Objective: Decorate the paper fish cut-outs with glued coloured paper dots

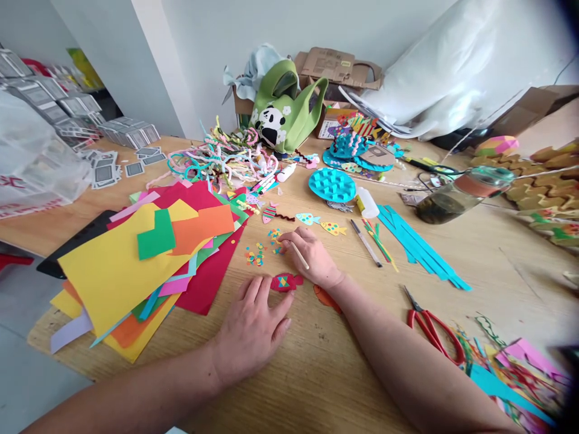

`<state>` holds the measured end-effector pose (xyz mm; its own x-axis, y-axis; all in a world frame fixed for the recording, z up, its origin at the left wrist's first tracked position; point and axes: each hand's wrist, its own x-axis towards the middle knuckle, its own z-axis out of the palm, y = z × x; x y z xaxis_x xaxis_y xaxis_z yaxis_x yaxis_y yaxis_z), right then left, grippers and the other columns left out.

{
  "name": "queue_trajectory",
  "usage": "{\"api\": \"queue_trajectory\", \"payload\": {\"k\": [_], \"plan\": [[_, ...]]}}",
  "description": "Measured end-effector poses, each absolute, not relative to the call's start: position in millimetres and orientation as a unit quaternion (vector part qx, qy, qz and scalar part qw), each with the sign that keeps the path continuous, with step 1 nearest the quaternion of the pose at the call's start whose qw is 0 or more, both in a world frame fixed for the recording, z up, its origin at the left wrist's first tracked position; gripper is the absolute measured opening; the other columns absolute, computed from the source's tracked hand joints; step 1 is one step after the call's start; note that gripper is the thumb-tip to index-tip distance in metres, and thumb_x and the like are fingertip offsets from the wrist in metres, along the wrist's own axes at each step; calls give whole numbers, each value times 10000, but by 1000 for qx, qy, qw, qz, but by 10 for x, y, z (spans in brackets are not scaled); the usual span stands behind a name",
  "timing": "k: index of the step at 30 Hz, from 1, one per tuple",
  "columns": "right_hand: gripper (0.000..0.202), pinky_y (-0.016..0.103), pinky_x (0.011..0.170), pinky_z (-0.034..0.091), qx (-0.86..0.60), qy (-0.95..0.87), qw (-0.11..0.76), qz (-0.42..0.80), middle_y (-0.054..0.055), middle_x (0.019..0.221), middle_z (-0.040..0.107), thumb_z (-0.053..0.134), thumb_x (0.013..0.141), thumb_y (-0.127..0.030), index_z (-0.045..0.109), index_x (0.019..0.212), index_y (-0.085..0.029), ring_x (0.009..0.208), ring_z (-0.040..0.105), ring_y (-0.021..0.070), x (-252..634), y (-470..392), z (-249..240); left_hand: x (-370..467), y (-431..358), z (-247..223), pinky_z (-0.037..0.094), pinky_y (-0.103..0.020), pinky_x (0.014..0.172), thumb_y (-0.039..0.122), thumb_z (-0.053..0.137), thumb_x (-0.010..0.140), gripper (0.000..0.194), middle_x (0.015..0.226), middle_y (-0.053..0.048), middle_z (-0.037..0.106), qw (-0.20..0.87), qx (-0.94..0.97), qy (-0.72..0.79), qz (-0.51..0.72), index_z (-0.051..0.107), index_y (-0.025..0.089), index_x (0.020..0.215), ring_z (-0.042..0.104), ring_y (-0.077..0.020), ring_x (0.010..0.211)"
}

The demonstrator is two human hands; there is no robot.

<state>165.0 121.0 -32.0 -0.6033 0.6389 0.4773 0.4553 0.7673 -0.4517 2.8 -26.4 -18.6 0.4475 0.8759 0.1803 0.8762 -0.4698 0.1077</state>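
A red paper fish [288, 283] with small yellow and blue shapes on its body lies flat on the table. My left hand [248, 319] rests beside it, fingers spread, fingertips at its edge. In my right hand [315, 259] is a thin pale stick [300, 255], held with the fingers bent down over small coloured paper bits [274, 236]. Another little heap of paper bits [256, 255] is just left of that. Partly hidden under my right wrist is an orange paper fish [326, 298]. Farther back lie a light blue fish [307, 219], a yellow fish [333, 228] and a striped fish [269, 213].
Coloured sheets [122, 265] are stacked at left, with pipe cleaners [221, 160] behind. To the right are a pen [366, 243], a glue bottle [367, 203], blue strips [420, 247], red-handled scissors [436, 331] and a glass jar [461, 196]. A green panda bag [289, 114] stands at the back.
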Motion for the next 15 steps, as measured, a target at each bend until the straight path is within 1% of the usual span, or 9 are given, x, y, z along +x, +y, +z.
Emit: {"api": "queue_trajectory", "payload": {"k": [4, 8, 12, 15], "plan": [[240, 368, 763, 488, -318, -871, 343, 152, 70, 764, 638, 377, 1000, -266, 609, 1004, -204, 791, 577, 218, 1655, 1200, -310, 32, -263, -190, 449, -512, 958, 381, 498, 949, 423, 1277, -177, 443, -2, -852, -513, -102, 519, 268, 1357, 440, -330, 1173], [215, 361, 757, 482, -319, -868, 348, 154, 56, 729, 625, 398, 993, -255, 607, 991, -206, 775, 584, 214, 1661, 1200, -309, 28, -266, -207, 453, -512, 950, 387, 504, 948, 432, 1276, -179, 453, -3, -853, -512, -102, 514, 270, 1364, 443, -336, 1175], [238, 372, 789, 482, -339, -854, 364, 153, 66, 780, 641, 381, 997, -246, 611, 945, -217, 787, 599, 209, 1669, 1206, -316, 24, -264, -206, 448, -514, 953, 379, 514, 944, 442, 1294, -182, 462, -5, -852, -514, -100, 512, 267, 1372, 445, -341, 1184], [237, 377, 793, 488, -331, -857, 363, 156, 72, 805, 663, 376, 999, -249, 608, 963, -218, 799, 605, 213, 1668, 1212, -325, 28, -262, -203, 445, -511, 952, 376, 513, 945, 427, 1292, -185, 475, -5, -852, -513, -101, 531, 260, 1356, 450, -342, 1183]]}}
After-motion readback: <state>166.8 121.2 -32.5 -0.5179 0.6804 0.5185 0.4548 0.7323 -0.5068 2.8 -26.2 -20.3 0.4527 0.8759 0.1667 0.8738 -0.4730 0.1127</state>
